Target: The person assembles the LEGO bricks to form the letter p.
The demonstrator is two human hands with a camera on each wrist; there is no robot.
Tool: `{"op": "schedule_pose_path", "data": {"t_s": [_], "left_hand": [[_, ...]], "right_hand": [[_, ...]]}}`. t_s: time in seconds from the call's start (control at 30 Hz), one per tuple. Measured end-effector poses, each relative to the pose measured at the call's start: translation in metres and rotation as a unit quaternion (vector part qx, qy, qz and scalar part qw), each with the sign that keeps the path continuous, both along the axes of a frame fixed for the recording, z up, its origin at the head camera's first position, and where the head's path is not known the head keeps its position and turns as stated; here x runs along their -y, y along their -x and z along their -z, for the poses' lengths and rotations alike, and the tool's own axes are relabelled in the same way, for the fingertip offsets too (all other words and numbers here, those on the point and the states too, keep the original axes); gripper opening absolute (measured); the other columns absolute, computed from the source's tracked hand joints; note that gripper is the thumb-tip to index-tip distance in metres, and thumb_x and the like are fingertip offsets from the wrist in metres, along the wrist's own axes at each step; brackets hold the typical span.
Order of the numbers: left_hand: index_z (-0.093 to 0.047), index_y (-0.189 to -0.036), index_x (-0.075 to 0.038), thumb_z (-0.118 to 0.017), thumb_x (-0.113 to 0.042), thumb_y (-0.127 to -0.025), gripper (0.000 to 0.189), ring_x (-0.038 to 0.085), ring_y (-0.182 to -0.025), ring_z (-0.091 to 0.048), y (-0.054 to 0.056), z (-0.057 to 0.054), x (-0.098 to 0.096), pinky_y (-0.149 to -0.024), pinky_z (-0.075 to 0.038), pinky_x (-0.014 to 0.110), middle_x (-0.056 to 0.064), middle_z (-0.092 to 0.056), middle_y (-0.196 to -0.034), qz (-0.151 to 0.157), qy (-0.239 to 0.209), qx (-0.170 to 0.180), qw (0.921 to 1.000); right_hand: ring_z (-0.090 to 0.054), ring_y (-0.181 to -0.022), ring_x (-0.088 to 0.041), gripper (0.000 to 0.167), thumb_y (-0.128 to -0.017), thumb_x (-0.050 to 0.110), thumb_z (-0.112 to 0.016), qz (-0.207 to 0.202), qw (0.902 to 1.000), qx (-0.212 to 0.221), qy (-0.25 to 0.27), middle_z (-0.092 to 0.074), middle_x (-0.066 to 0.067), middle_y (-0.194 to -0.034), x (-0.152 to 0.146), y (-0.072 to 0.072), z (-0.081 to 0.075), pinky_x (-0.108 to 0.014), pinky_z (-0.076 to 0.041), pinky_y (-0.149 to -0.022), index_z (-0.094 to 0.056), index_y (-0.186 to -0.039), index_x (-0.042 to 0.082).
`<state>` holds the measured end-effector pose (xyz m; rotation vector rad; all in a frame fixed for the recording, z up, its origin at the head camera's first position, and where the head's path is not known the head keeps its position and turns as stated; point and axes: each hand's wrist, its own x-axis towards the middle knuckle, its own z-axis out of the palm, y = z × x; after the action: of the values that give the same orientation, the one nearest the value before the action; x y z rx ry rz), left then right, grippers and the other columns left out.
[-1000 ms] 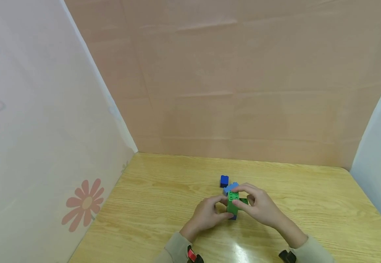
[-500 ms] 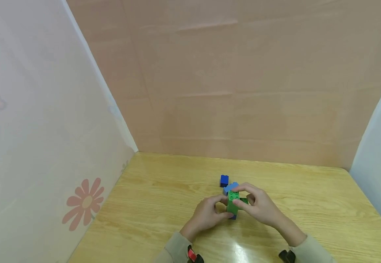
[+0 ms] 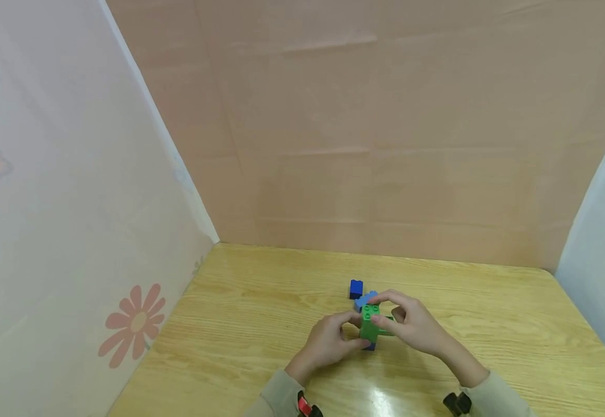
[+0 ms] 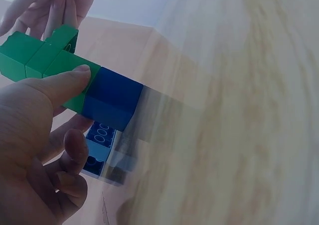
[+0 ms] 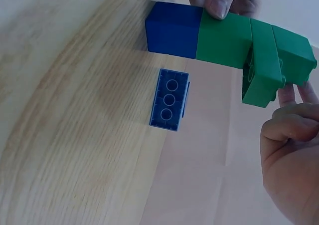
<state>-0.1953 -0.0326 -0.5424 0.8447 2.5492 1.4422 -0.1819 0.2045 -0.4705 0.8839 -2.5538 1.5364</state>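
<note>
A stack of toy building bricks (image 3: 369,331) stands between my two hands, with a dark blue brick (image 5: 173,31) at its bottom and green bricks (image 4: 65,70) above. One green brick (image 5: 261,78) juts out sideways near the top. My left hand (image 3: 328,339) grips the lower part, its thumb across the green brick just above the blue one. My right hand (image 3: 417,327) pinches the studded top brick (image 3: 371,311) between thumb and forefinger. Its other fingers are partly hidden. Whether the stack touches the table is hard to tell.
Just behind the stack lies a lighter blue brick (image 5: 169,100), its hollow underside facing the right wrist camera. Farther back sits a small dark blue brick (image 3: 356,289). Fabric walls (image 3: 386,174) rise at the back and sides of the wooden table (image 3: 240,324).
Over the last half second the stack has turned or tilted slightly, and the jutting green brick shows a different face. Both hands keep nearly the same place and hold.
</note>
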Motion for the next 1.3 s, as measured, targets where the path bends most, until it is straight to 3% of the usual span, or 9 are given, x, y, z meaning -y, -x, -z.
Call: {"op": "schedule_pose_path", "data": {"t_s": [0.1, 0.23, 0.3, 0.37, 0.57, 0.67, 0.73, 0.97, 1.3], "left_hand": [[-0.072, -0.119, -0.031, -0.085, -0.035, -0.089, 0.033, 0.0, -0.049, -0.046, 0.0, 0.0, 0.0, -0.045, -0.04, 0.02, -0.019, -0.069, -0.108, 0.0, -0.004, 0.004, 1.0], [-0.072, -0.118, -0.031, -0.085, -0.035, -0.089, 0.032, 0.001, -0.05, -0.049, 0.0, 0.001, 0.0, -0.046, -0.041, 0.021, -0.019, -0.069, -0.108, -0.001, -0.007, 0.014, 0.9999], [-0.072, -0.118, -0.032, -0.085, -0.036, -0.088, 0.032, 0.001, -0.051, -0.05, -0.001, 0.001, 0.0, -0.046, -0.042, 0.021, -0.02, -0.069, -0.108, -0.003, -0.008, 0.019, 0.9998], [-0.072, -0.117, -0.032, -0.085, -0.036, -0.088, 0.032, 0.001, -0.051, -0.051, -0.001, 0.0, 0.0, -0.046, -0.042, 0.021, -0.02, -0.069, -0.108, -0.005, -0.009, 0.022, 0.9997], [-0.072, -0.118, -0.032, -0.086, -0.036, -0.088, 0.033, 0.001, -0.052, -0.053, -0.001, -0.001, 0.002, -0.048, -0.045, 0.021, -0.02, -0.069, -0.108, -0.002, -0.015, 0.029, 0.9995], [-0.072, -0.118, -0.032, -0.086, -0.035, -0.088, 0.034, 0.001, -0.052, -0.053, -0.002, -0.001, 0.002, -0.048, -0.046, 0.021, -0.019, -0.069, -0.109, -0.001, -0.017, 0.029, 0.9994], [-0.072, -0.119, -0.032, -0.086, -0.035, -0.088, 0.034, 0.001, -0.052, -0.054, -0.002, -0.001, 0.001, -0.048, -0.046, 0.021, -0.019, -0.069, -0.109, -0.001, -0.017, 0.028, 0.9995], [-0.073, -0.119, -0.029, -0.086, -0.033, -0.087, 0.035, -0.001, -0.052, -0.054, -0.002, -0.004, 0.001, -0.047, -0.046, 0.021, -0.018, -0.07, -0.109, -0.001, -0.012, 0.013, 0.9998], [-0.072, -0.121, -0.027, -0.087, -0.033, -0.087, 0.037, -0.003, -0.053, -0.053, -0.003, -0.007, 0.001, -0.048, -0.047, 0.02, -0.018, -0.07, -0.109, -0.003, -0.001, -0.006, 1.0]], "right_hand": [[-0.028, -0.045, 0.002, 0.024, -0.102, 0.016, -0.069, 0.013, 0.9997, 0.018, 0.011, -0.046, 0.011, -0.062, -0.002, 0.006, -0.001, -0.025, -0.031, -0.039, -0.068, -0.126, 0.019], [-0.03, -0.044, 0.0, 0.022, -0.102, 0.021, -0.069, 0.048, 0.9982, 0.035, 0.008, -0.071, -0.001, -0.098, -0.006, 0.018, 0.0, -0.025, -0.033, -0.039, -0.069, -0.124, 0.018], [-0.031, -0.044, -0.002, 0.023, -0.102, 0.024, -0.07, 0.063, 0.9972, 0.041, -0.001, -0.07, -0.007, -0.12, -0.009, 0.026, 0.002, -0.026, -0.034, -0.04, -0.069, -0.124, 0.017], [-0.032, -0.044, -0.004, 0.025, -0.102, 0.026, -0.07, 0.073, 0.9962, 0.046, -0.011, -0.069, -0.013, -0.124, -0.011, 0.033, 0.005, -0.026, -0.035, -0.041, -0.068, -0.125, 0.015], [-0.051, -0.064, -0.009, 0.032, -0.101, 0.031, -0.072, 0.094, 0.9936, 0.045, -0.045, -0.067, -0.018, -0.128, -0.014, 0.054, 0.018, -0.027, -0.045, -0.055, -0.068, -0.126, 0.012], [-0.052, -0.073, -0.014, 0.037, -0.099, 0.036, -0.073, 0.107, 0.9908, 0.044, -0.07, -0.067, -0.015, -0.128, -0.014, 0.063, 0.025, -0.027, -0.044, -0.06, -0.069, -0.127, 0.012], [-0.048, -0.068, -0.016, 0.041, -0.098, 0.039, -0.073, 0.112, 0.989, 0.048, -0.084, -0.067, -0.014, -0.128, -0.013, 0.068, 0.028, -0.028, -0.042, -0.056, -0.068, -0.129, 0.011], [-0.057, -0.088, -0.025, 0.046, -0.097, 0.031, -0.076, 0.107, 0.989, 0.066, -0.077, -0.064, -0.016, -0.128, -0.009, 0.078, 0.039, -0.031, -0.051, -0.06, -0.065, -0.133, 0.004], [-0.051, -0.081, -0.023, 0.05, -0.095, 0.036, -0.078, 0.103, 0.9868, 0.077, -0.098, -0.065, -0.01, -0.127, -0.004, 0.091, 0.046, -0.032, -0.048, -0.063, -0.065, -0.134, 0.006]]}}
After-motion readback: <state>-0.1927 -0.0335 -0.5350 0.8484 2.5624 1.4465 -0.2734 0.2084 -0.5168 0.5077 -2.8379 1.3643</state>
